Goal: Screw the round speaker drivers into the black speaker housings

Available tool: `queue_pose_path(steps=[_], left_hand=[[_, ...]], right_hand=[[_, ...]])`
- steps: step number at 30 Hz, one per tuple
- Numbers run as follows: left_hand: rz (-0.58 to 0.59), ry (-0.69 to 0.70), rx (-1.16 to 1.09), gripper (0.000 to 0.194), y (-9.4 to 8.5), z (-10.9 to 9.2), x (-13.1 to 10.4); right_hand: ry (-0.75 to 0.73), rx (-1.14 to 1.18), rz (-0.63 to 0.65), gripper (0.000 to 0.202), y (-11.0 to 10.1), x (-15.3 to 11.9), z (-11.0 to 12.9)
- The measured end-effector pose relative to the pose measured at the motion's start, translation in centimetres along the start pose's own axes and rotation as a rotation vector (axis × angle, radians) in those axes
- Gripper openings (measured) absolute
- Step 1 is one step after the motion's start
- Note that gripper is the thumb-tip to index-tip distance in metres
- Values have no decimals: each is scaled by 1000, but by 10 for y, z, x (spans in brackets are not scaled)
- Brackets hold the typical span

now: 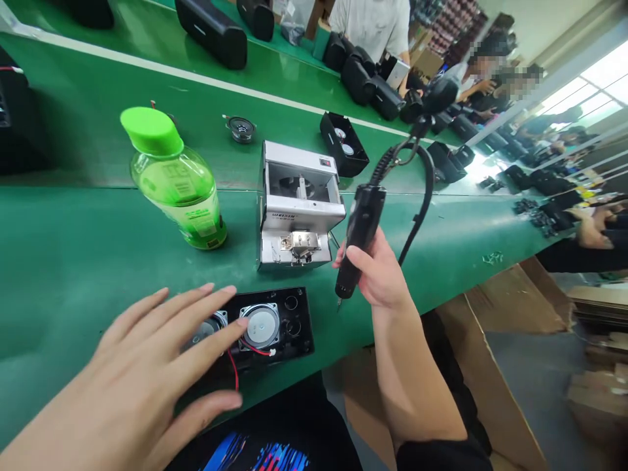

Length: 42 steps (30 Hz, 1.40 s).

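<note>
Fingers spread, my left hand (161, 366) hovers over a black speaker panel (299, 337) on the green bench; whether it touches cannot be told. Two round speaker drivers (261, 326) sit in the panel, one partly hidden by my fingers. Red and black wires with a small white plug (272, 352) lie across it. My right hand (380, 275) is wrapped round a black electric screwdriver (360, 229), its bit pointing down, right of the panel. A cable runs up from the tool. Just behind the panel stands a grey screw feeder (300, 209) marked WEIXIN.
A green-capped bottle (174, 176) stands left of the feeder. Farther back are a loose speaker driver (241, 129) and an open black speaker box (344, 144). Cardboard boxes (500, 366) sit below the bench edge at right. Co-workers and black speaker housings (210, 33) line the far side.
</note>
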<state>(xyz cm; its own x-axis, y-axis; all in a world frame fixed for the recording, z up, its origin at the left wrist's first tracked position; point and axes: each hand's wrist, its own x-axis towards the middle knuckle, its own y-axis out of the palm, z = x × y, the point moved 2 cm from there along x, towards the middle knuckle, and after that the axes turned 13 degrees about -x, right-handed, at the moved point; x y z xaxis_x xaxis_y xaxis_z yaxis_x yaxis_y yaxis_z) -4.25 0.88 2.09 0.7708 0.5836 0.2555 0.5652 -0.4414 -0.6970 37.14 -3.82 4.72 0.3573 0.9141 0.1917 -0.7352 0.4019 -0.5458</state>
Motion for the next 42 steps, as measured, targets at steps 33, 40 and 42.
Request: queue_pose_path(steps=[33, 40, 42], left_hand=[[-49, -10, 53, 43, 44, -14, 57], [-49, -46, 42, 42, 50, -7, 49], [-50, -47, 45, 40, 50, -5, 48]], right_hand=[[-281, 421, -34, 65, 17, 31, 143], [-294, 296, -167, 79, -1, 30, 135], [-349, 325, -218, 73, 4, 31, 137]])
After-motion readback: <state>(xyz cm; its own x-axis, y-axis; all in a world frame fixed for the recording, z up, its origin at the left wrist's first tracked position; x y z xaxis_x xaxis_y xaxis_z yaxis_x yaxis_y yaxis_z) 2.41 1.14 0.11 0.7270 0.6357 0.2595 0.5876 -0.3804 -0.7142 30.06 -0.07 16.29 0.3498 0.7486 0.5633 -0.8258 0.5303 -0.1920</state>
